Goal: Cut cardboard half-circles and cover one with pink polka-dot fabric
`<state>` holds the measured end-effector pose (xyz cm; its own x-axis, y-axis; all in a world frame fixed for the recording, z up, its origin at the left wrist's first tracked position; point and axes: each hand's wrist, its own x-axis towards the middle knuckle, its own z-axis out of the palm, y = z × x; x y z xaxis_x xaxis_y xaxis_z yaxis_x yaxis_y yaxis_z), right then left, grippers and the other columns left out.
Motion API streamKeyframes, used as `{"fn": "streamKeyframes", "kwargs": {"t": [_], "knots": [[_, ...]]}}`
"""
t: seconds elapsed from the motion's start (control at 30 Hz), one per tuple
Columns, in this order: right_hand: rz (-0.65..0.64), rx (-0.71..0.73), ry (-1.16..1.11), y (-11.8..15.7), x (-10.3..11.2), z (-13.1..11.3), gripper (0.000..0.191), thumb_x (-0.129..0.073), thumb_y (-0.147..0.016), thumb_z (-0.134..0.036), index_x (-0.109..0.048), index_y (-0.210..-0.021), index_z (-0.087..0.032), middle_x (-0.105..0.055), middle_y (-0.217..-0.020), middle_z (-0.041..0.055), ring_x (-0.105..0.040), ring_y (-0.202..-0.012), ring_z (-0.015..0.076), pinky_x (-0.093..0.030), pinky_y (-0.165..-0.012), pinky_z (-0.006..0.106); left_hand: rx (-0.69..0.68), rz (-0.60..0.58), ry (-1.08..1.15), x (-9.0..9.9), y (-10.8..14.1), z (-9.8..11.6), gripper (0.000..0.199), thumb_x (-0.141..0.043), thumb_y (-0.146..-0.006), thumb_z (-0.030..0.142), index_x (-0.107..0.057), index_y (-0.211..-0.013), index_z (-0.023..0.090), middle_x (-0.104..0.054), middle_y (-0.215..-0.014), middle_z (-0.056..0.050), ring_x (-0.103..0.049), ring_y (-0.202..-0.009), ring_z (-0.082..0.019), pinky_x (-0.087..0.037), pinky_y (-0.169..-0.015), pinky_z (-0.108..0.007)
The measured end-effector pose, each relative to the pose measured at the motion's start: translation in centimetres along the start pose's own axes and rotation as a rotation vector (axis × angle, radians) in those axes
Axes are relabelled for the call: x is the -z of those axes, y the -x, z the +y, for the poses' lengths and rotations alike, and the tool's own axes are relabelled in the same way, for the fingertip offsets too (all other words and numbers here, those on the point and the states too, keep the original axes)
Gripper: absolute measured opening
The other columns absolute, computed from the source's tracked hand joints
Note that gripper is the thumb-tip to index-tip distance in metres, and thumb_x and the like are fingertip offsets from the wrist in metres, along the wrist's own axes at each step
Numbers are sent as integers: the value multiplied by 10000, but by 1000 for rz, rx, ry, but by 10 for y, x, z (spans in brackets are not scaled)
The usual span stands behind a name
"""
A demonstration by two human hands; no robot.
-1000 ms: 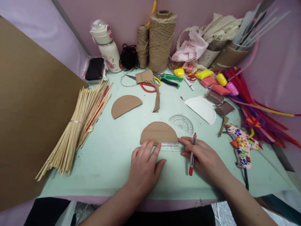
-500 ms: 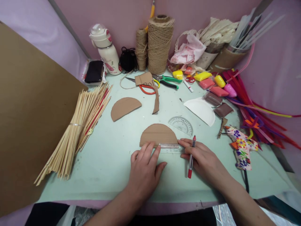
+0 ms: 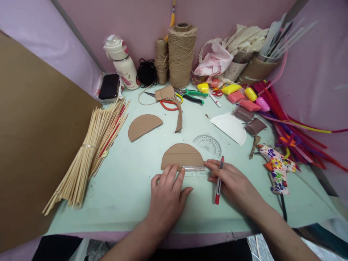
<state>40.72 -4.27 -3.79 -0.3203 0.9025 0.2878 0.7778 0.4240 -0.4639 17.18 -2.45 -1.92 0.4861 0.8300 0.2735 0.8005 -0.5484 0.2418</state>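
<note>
A cardboard half-circle (image 3: 182, 155) lies with its straight edge toward me, and a clear ruler (image 3: 195, 171) runs along that edge. My left hand (image 3: 169, 194) lies open, its fingertips pressing on the ruler and the cardboard's lower edge. A red-capped pen (image 3: 219, 181) is held between the fingers of my right hand (image 3: 233, 183), whose fingertips also touch the ruler's right end and the cardboard's corner. Just beyond that hand is a clear protractor (image 3: 208, 145). Another cardboard half-circle (image 3: 144, 127) lies farther left, and a white half-circle (image 3: 230, 127) farther right.
Bundled wooden sticks (image 3: 78, 163) and a tall cardboard sheet (image 3: 40, 137) stand at left. Scissors (image 3: 169, 106), pliers (image 3: 194, 95), twine spools (image 3: 181, 56) and a bottle (image 3: 123, 65) are at the back. Clay packets (image 3: 250, 106), pipe cleaners (image 3: 293, 127) and a flowered figure (image 3: 278, 168) lie right.
The camera view has shifted slightly, so background objects sit a little lower and farther left. Both hands, the ruler and the pen keep nearly the same positions.
</note>
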Motion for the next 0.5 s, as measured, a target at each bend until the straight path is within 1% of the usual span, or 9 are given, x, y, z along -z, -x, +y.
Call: {"fn": "streamKeyframes", "kwargs": {"t": [0.13, 0.3, 0.4, 0.5], "knots": [[-1, -15, -7, 2, -1, 1, 308, -474, -899, -37, -627, -1121, -188, -695, -1199, 72, -591, -1208, 227, -548, -958, 374, 0, -3, -8, 0, 0, 0, 352, -470, -969, 367, -631, -1199, 153, -659, -1253, -121, -579, -1163, -251, -339, -880, -387], [-14, -12, -17, 2, -1, 2, 359, -467, -903, -46, -609, -1203, -183, -688, -1216, 80, -576, -1226, 225, -553, -952, 372, -11, -3, -40, 0, 0, 1, 364, -457, -972, 382, -632, -1193, 150, -660, -1252, -123, -574, -1161, -253, -356, -870, -391], [-6, -5, -16, 0, 1, -1, 377, -442, -917, -58, -599, -1240, -172, -695, -1194, 91, -587, -1212, 225, -554, -952, 372, -19, -32, -80, -1, 0, 2, 375, -478, -961, 394, -628, -1198, 145, -651, -1270, -123, -568, -1161, -258, -375, -865, -397], [-16, -6, -3, -2, 3, -3, 373, -429, -928, -68, -595, -1248, -165, -695, -1185, 98, -594, -1202, 222, -554, -951, 373, -43, -69, -135, -2, 1, 5, 432, -510, -940, 426, -609, -1234, 125, -634, -1302, -114, -554, -1172, -284, -395, -860, -416]]}}
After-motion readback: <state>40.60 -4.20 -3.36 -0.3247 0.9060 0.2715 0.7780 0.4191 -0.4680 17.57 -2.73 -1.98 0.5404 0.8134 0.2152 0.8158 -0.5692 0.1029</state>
